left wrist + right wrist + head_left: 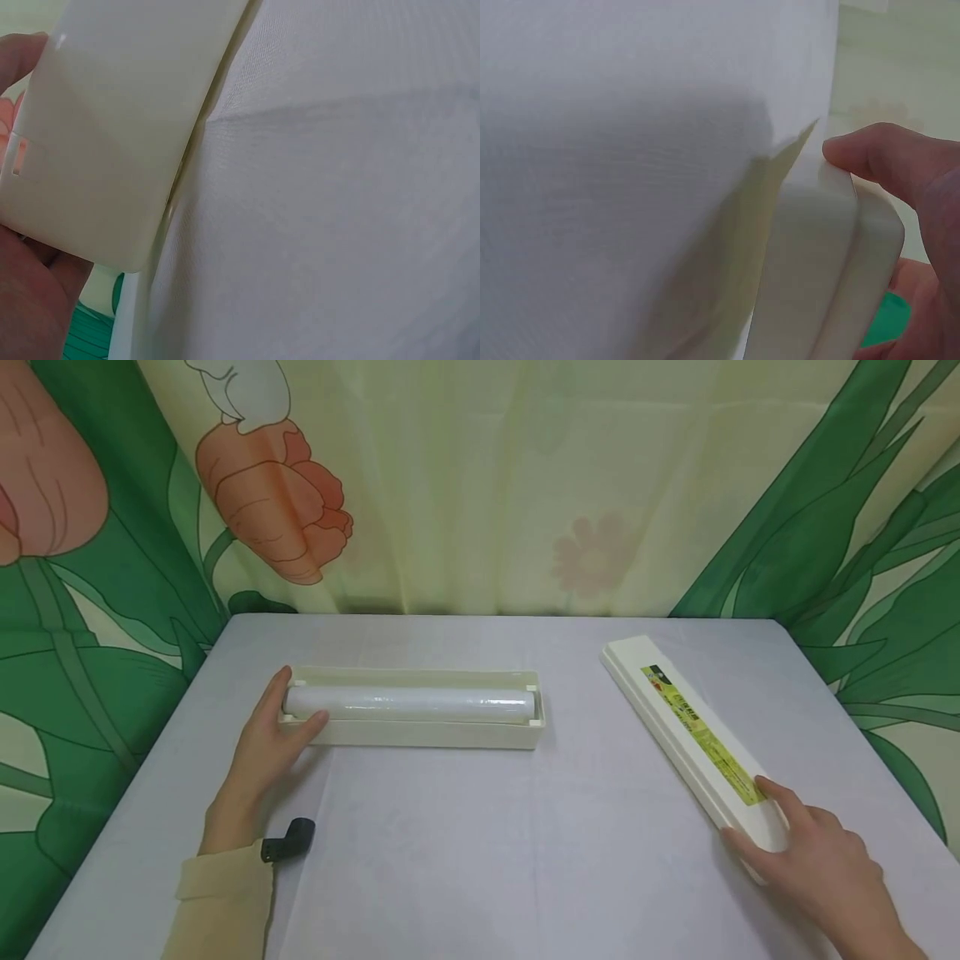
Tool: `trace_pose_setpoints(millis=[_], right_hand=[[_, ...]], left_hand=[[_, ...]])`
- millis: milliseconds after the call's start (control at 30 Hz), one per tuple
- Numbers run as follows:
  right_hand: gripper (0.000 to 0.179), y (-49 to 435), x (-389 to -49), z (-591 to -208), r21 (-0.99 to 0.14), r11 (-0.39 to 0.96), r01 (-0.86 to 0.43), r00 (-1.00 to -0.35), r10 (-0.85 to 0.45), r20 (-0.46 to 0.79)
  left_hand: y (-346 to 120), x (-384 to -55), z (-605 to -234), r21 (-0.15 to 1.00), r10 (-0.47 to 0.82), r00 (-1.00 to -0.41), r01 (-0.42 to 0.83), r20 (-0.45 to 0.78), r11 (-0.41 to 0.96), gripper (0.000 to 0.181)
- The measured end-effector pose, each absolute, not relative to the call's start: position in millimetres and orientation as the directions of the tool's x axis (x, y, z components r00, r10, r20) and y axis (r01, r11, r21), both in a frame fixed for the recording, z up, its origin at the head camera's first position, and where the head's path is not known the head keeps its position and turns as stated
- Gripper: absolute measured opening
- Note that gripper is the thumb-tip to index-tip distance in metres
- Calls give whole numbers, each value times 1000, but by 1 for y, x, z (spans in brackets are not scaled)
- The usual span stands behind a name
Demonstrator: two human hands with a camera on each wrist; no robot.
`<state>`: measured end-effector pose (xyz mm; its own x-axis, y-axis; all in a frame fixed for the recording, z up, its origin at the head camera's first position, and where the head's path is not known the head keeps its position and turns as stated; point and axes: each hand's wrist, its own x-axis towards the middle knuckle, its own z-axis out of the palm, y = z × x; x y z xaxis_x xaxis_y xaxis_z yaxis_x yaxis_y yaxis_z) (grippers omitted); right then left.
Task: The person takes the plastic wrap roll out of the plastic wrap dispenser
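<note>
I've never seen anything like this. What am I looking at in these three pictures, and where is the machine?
There is no machine here: these are a person's two bare hands. The widest picture comes from a camera worn on the head, looking forward and down. The other two come from cameras on the wrists, each looking closely at one hand's work.

On the white cloth lies an open box with a shiny, pale roll inside. The left hand grips the box's left end. The right hand holds the near end of a long white piece, perhaps the lid, with a yellow-green label.
</note>
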<state>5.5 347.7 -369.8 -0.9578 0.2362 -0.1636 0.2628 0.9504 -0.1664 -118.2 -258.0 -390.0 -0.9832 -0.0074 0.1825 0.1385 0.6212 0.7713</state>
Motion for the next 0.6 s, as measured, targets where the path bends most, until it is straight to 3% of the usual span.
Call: trace_pose_setpoints(millis=[433, 600], right_hand=[[104, 330, 3, -376, -121, 926, 358, -911, 318, -264], [102, 321, -5, -370, -152, 942, 299, -953, 285, -108]], left_hand=[[-258, -118, -390, 763, -4, -982, 144, 189, 631, 86], [-258, -119, -390, 762, -4, -981, 148, 194, 630, 86]])
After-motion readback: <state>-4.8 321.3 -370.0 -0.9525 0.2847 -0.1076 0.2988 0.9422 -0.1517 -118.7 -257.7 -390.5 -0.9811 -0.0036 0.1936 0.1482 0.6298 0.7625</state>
